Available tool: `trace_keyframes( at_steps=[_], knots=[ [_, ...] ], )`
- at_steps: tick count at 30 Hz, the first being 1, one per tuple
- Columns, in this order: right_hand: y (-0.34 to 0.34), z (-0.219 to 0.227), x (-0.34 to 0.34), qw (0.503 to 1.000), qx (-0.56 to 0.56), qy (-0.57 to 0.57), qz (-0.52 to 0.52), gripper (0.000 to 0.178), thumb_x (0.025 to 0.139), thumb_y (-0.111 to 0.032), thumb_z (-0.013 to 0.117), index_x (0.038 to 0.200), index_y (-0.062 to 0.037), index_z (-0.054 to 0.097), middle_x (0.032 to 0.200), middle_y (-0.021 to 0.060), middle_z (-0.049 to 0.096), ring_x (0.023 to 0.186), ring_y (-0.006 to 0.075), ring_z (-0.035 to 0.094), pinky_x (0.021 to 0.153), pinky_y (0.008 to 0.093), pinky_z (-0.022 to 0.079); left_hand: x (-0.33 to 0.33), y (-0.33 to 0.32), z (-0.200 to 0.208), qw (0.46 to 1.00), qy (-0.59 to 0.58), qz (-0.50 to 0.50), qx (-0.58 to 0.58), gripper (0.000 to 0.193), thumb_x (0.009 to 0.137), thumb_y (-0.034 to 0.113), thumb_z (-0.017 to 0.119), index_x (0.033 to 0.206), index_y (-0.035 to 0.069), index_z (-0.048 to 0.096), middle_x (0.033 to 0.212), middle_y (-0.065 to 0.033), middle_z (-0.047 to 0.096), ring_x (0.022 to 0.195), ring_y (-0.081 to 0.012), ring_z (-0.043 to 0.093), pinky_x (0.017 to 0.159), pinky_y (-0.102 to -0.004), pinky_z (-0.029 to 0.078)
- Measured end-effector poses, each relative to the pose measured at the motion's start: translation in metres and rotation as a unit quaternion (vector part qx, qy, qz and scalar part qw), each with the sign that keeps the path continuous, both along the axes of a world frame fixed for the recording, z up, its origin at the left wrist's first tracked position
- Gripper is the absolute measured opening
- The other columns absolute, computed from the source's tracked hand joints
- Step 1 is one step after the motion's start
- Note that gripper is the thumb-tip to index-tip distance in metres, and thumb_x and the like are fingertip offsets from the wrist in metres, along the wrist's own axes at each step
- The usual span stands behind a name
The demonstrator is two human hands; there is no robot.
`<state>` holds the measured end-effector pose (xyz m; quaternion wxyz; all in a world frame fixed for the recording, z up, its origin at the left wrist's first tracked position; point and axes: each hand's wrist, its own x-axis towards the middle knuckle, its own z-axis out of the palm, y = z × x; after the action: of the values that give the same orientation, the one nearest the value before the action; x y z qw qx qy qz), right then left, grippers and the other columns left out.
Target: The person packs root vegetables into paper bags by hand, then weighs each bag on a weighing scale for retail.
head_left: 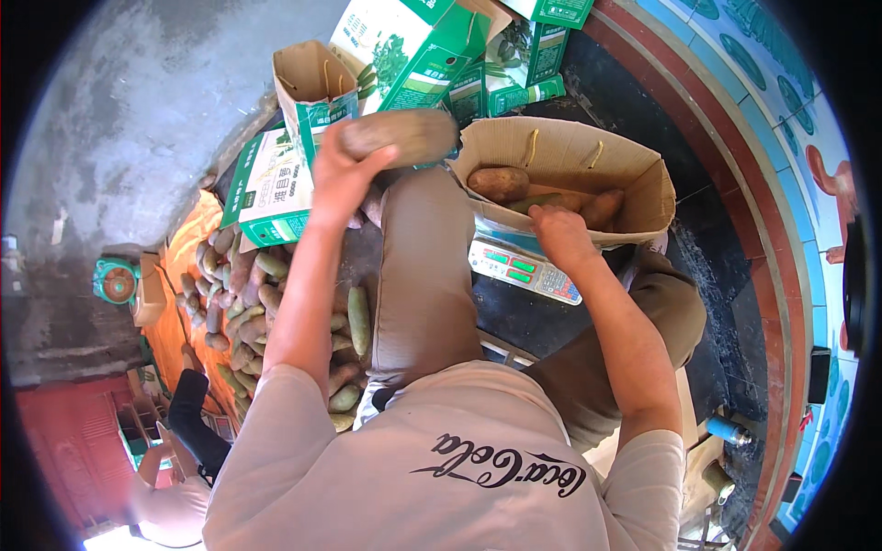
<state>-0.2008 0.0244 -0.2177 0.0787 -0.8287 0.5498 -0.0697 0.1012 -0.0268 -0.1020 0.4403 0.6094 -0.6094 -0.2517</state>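
**Tuber lifted over open carton on scale**

Left hand [338, 174] is raised, fingers wrapped round one end of a long brownish-grey, dusty tuber [400, 135]. Tuber lies roughly level in the air, above the person's left knee and just left of the open brown cardboard carton [643, 188]. Grip is closed on it, thumb side under, fingers over the top.

Right hand [560, 234] rests on the carton's near rim, fingers curled over the edge and reaching inside; can't tell whether they pinch anything or just press the cardboard.

Carton has flaps up and sits on a white electronic weighing scale w/ green display windows [524, 268]. Inside: several tubers, i.e. one plump brown one [499, 183] at the left, one greenish one lying across the middle, one orange-brown one [602, 208] at the right, close to the right hand's fingertips.

Person sits w/ knees in tan trousers [427, 275], carton between and in front of them.

Left of the knee, a loose pile of greenish and purplish tubers [243, 303] spreads over the ground on an orange sheet. Behind the pile, green-and-white printed cartons [271, 188], one w/ open top and nothing seen inside; more of the same stacked at the top [413, 46]. A teal round object [115, 283] sits far left. Another person's dark sleeve [193, 413] shows lower left.
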Motion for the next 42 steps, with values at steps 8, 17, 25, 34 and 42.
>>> trace_keyframes(
  at_steps=[8,17,25,34,42],
  knots=[
    [-0.004,-0.002,0.002,1.0,0.007,0.016,0.016,0.015,0.079,-0.006,0.05,0.091,-0.0058,0.059,0.085,0.0135,0.064,0.083,0.0287,0.064,0.07,0.0388,0.052,-0.139,-0.028,-0.021,0.959,-0.201,-0.184,0.078,0.073,0.062,0.037,0.079,0.118,-0.001,0.049,0.106,-0.02,0.061,0.099,-0.0302,0.06,0.087,-0.0355,0.046],
    [0.003,-0.009,0.001,0.999,0.017,0.003,0.044,0.009,0.079,-0.006,0.051,0.086,-0.0062,0.056,0.081,0.0132,0.063,0.08,0.0283,0.064,0.066,0.038,0.052,-0.124,-0.019,-0.017,0.969,-0.004,-0.233,-0.078,0.049,0.076,0.017,0.071,0.12,0.005,0.052,0.113,-0.0132,0.06,0.101,-0.0231,0.061,0.085,-0.0341,0.049],
    [0.001,-0.004,0.0,1.0,0.012,-0.006,0.008,0.006,0.081,-0.009,0.054,0.086,-0.006,0.053,0.081,0.0132,0.062,0.079,0.0299,0.063,0.068,0.041,0.051,0.022,0.013,-0.064,0.998,0.003,0.028,-0.053,0.021,0.082,0.006,0.064,0.101,0.0,0.062,0.095,-0.0115,0.065,0.085,-0.018,0.064,0.073,-0.0276,0.051],
    [0.0,0.004,0.002,0.998,0.05,-0.026,0.003,0.018,0.079,-0.011,0.062,0.093,-0.0046,0.052,0.086,0.0161,0.062,0.085,0.0344,0.06,0.072,0.0441,0.047,0.144,0.118,-0.231,0.922,-0.23,0.081,0.301,0.024,0.076,0.023,0.064,0.095,0.009,0.064,0.098,-0.0146,0.065,0.095,-0.0339,0.06,0.082,-0.042,0.048],
    [0.0,0.012,0.007,0.999,0.041,-0.032,-0.002,0.02,0.078,-0.011,0.063,0.095,-0.0059,0.054,0.085,0.0153,0.062,0.082,0.0337,0.06,0.07,0.043,0.048,0.161,0.212,-0.349,0.774,-0.263,0.031,0.576,0.033,0.08,0.029,0.057,0.109,0.014,0.062,0.112,-0.0163,0.061,0.108,-0.0317,0.057,0.091,-0.0411,0.045]
  ],
)
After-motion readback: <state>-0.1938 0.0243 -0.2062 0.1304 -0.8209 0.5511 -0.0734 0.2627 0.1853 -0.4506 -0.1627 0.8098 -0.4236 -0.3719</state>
